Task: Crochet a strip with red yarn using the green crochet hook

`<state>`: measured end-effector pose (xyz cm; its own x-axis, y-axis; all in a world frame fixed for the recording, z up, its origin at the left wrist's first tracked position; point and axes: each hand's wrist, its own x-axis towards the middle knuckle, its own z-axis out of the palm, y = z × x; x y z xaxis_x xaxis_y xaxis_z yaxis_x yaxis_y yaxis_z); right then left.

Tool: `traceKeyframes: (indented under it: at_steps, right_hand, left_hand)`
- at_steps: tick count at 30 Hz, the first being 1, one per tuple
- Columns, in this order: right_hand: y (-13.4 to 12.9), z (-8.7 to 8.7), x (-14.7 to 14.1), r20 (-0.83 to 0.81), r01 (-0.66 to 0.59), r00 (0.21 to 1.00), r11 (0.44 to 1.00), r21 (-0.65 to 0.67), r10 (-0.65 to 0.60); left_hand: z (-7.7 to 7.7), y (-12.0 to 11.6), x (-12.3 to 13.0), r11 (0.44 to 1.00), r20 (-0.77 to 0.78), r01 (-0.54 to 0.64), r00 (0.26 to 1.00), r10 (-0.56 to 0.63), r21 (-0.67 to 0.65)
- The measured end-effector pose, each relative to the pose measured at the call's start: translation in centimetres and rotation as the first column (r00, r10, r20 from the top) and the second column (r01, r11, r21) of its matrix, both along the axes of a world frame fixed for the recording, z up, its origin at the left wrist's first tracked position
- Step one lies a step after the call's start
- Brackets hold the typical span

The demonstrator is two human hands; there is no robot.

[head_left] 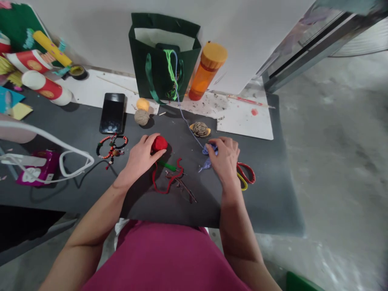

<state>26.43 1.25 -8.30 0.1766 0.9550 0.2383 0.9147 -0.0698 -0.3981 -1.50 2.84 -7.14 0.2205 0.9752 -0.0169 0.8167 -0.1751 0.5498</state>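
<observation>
In the head view my left hand [142, 155] is closed around a small ball of red yarn [159, 143] on the dark table. Its red tail [160, 191] curls below, beside a green-handled crochet hook [167, 165] and thin dark metal scissors or glasses-like item [185, 189] that I cannot make out clearly. My right hand [224, 157] pinches a piece of periwinkle crochet work [207, 163], partly covered by its fingers. From it a periwinkle strand [183, 115] runs up to a green paper bag [165, 72]. Red-and-yellow-handled scissors [247, 173] lie partly beneath my right wrist.
A brown yarn rosette [200, 129] lies between and beyond my hands. Beige [142, 117] and yellow [142, 104] balls sit near a phone [112, 113] and beaded bracelet [111, 148]. An orange bottle [207, 70] stands beside the bag. A white cable [75, 151] arches at left.
</observation>
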Motion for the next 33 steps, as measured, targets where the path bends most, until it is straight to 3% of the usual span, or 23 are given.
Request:
traceKeyframes:
  at_steps: [2, 4, 5, 7, 9, 11, 15, 18, 22, 24, 26, 29, 33]
  right_hand:
    - [-1.0, 0.9, -0.9, -0.015, 0.03, 0.999, 0.993, 0.11, -0.028]
    - [-2.1, 1.8, -2.0, -0.106, -0.137, 0.983, 0.985, 0.103, 0.148]
    - [-2.7, 2.2, -2.5, -0.187, -0.289, 0.937, 0.956, 0.058, 0.295]
    - [-3.8, 2.6, -3.6, -0.334, -0.57, 0.787, 0.819, -0.07, 0.519]
    - [-4.7, 2.5, -4.6, -0.331, -0.671, 0.722, 0.731, -0.123, 0.607]
    - [-5.3, 1.9, -5.4, -0.291, -0.691, 0.718, 0.698, -0.187, 0.633]
    - [-5.6, 0.8, -5.9, -0.198, -0.603, 0.798, 0.763, -0.233, 0.569]
    - [-5.5, 0.7, -5.6, -0.315, -0.56, 0.81, 0.811, -0.17, 0.494]
    - [-5.2, 0.9, -5.0, -0.466, -0.494, 0.793, 0.862, -0.115, 0.393]
    - [-4.8, 0.8, -4.9, -0.472, -0.484, 0.798, 0.864, -0.136, 0.373]
    - [-4.5, 0.5, -5.0, -0.476, -0.47, 0.807, 0.869, -0.155, 0.351]
    - [-4.2, 0.0, -5.0, -0.512, -0.432, 0.804, 0.889, -0.151, 0.304]
    - [-4.3, 0.2, -4.9, -0.569, -0.415, 0.773, 0.902, -0.12, 0.28]
  left_hand:
    - [-0.1, 0.1, -0.1, 1.0, 0.02, 0.012, 1.0, -0.012, 0.002]
    - [-0.1, 0.4, -0.6, 1.0, 0.061, 0.029, 0.998, -0.029, -0.001]
    - [-0.1, 0.5, -1.0, 0.999, 0.082, 0.031, 0.996, -0.03, -0.007]
    - [-0.2, 0.7, -1.6, 1.0, 0.112, 0.022, 0.994, -0.021, -0.011]
    - [-0.2, 0.9, -2.1, 1.0, 0.134, 0.009, 0.991, -0.009, 0.005]
    - [-0.3, 1.0, -2.3, 1.0, 0.16, 0.005, 0.987, -0.008, 0.02]
    - [-0.4, 1.1, -2.5, 0.999, 0.149, -0.019, 0.989, 0.014, 0.031]
    - [-0.2, 1.1, -2.4, 0.988, 0.162, -0.112, 0.982, 0.093, 0.109]
    - [0.5, 0.7, -1.7, 0.923, 0.329, -0.234, 0.936, 0.127, 0.307]
    - [0.9, 0.2, -0.9, 0.925, 0.396, -0.171, 0.918, 0.024, 0.34]
    - [1.0, -0.6, 0.1, 0.96, 0.409, -0.003, 0.905, -0.117, 0.281]
    - [0.8, -1.8, 1.6, 0.958, 0.289, 0.248, 0.916, -0.28, 0.141]
    - [0.4, -2.7, 3.0, 0.943, 0.147, 0.331, 0.935, -0.324, -0.025]
